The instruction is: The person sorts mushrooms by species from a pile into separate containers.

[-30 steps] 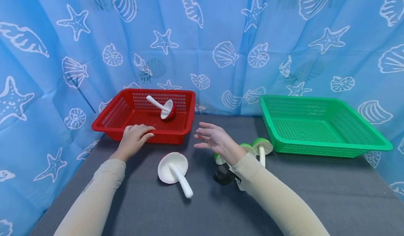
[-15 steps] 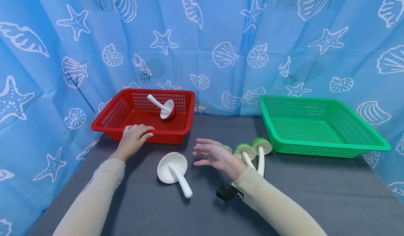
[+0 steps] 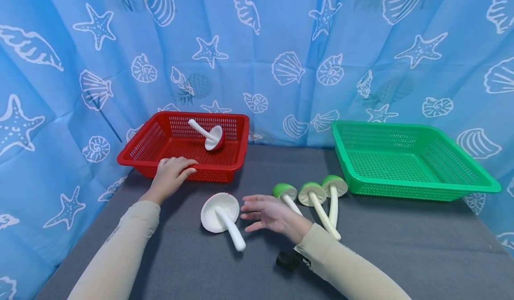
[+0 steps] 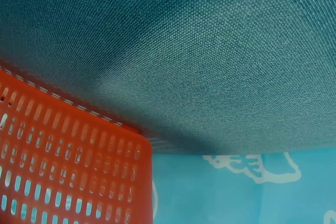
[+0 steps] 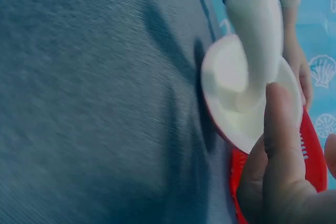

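My left hand (image 3: 170,177) grips the front rim of the red basket (image 3: 217,175), its fingers over the edge. Inside that basket lies a red-capped toy mushroom (image 3: 214,139) with a white stem. A second red-capped mushroom (image 3: 213,216) rests on the table, white underside facing up and stem toward me. Just right of its cap is my right hand (image 3: 271,216), fingers extended and apart, holding nothing. In the right wrist view, its fingers (image 5: 281,135) overlap the cap and come close to the stem. The left wrist view shows the perforated basket wall (image 4: 79,150) but not the hand.
Several green-capped mushrooms lie right of my right hand: one green mushroom (image 3: 285,190) partly behind it, two more near the green basket (image 3: 409,191). A blue curtain (image 3: 257,46) with shell prints hangs behind the grey table (image 3: 180,269).
My right hand has moved toward me and slightly left, down beside the red-capped mushroom's cap, uncovering the green mushrooms. My left hand has stayed on the red basket.
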The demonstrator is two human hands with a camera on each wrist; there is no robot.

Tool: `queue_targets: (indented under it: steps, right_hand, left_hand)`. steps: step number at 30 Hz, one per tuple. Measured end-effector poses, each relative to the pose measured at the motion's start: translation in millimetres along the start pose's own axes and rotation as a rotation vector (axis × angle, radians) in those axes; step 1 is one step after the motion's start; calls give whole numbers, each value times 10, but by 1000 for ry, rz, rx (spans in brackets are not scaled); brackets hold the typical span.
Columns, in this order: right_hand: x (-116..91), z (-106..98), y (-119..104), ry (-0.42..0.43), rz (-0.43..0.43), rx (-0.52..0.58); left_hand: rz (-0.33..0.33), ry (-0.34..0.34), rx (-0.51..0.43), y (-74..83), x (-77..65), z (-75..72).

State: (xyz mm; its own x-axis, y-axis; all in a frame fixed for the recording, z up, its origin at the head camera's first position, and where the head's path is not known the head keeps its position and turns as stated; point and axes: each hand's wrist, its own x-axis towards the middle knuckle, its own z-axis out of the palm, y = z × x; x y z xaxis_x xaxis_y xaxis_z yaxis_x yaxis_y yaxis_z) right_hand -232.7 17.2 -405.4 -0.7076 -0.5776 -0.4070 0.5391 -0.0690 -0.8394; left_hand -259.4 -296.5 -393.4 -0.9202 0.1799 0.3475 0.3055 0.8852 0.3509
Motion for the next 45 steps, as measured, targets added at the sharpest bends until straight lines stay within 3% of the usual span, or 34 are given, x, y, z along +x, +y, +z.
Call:
queue_targets:
  steps: [10, 27, 45]
  right_hand:
    - [4, 64, 182, -52, 43, -84]
    - [43, 183, 196, -193, 138, -114]
    - [-42, 217, 96, -257, 71, -98]
  left_hand:
    - [5, 2, 8, 25, 4, 7]
    - [8, 3, 11, 29, 3, 4]
    - [7, 5, 14, 9, 8, 4]
